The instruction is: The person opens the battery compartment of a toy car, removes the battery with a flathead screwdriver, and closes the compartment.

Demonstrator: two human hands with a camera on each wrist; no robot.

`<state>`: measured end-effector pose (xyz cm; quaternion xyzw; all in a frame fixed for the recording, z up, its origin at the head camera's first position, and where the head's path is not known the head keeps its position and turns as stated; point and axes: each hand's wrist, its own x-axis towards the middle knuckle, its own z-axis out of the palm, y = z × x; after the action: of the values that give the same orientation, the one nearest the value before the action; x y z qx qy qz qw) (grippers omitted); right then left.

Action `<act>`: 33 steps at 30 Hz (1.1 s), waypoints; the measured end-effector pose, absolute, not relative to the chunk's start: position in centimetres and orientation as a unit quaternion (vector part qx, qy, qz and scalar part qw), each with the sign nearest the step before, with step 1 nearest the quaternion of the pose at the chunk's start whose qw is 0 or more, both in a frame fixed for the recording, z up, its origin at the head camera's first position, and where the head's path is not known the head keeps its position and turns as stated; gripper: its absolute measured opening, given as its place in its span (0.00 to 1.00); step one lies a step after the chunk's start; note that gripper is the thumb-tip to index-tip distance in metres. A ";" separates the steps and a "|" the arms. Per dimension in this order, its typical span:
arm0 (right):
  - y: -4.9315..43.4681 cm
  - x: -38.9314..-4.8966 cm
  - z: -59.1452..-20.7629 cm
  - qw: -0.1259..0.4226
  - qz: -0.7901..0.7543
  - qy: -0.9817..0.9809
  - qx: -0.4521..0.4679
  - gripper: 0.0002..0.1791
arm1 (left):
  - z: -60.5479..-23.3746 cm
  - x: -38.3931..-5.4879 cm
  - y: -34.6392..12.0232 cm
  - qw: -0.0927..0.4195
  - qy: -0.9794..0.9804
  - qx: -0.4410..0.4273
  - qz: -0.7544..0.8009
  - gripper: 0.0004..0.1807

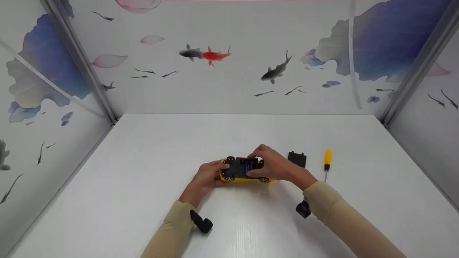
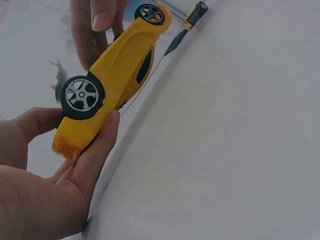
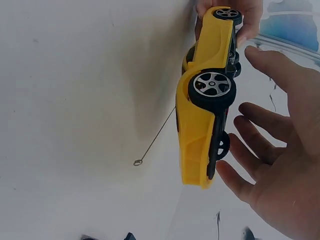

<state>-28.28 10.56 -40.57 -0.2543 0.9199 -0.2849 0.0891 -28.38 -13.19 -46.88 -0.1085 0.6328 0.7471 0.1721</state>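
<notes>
Two hands bracket the upturned yellow plastic toy car [image 1: 241,170]: left hand [image 1: 205,179] grips its end; right hand [image 1: 273,165] rests spread-fingered on its black underside.

Hidden and cut-off parts

The right hand [image 1: 274,166] covers part of the yellow toy car [image 1: 241,170]'s black underside; the screwdriver [image 2: 186,26] is partly cut off in the left wrist view.

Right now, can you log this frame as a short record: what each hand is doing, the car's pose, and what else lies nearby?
left hand: grips one end of the yellow toy car
right hand: fingers on the car's black underside
car pose: upside down, wheels up
black cover: on the table, right of the car
screwdriver: yellow handle, right of the cover
table: white
</notes>
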 end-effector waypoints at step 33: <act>9.8 -29.1 -42.2 0.055 -0.219 0.938 -0.261 0.23 | -47.1 -28.3 -13.0 0.174 0.646 -0.088 0.738 0.31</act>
<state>-29.10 9.79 -42.16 -0.2613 0.9384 -0.2193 0.0551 -28.34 -13.04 -47.14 -0.0876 0.6460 0.7380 0.1745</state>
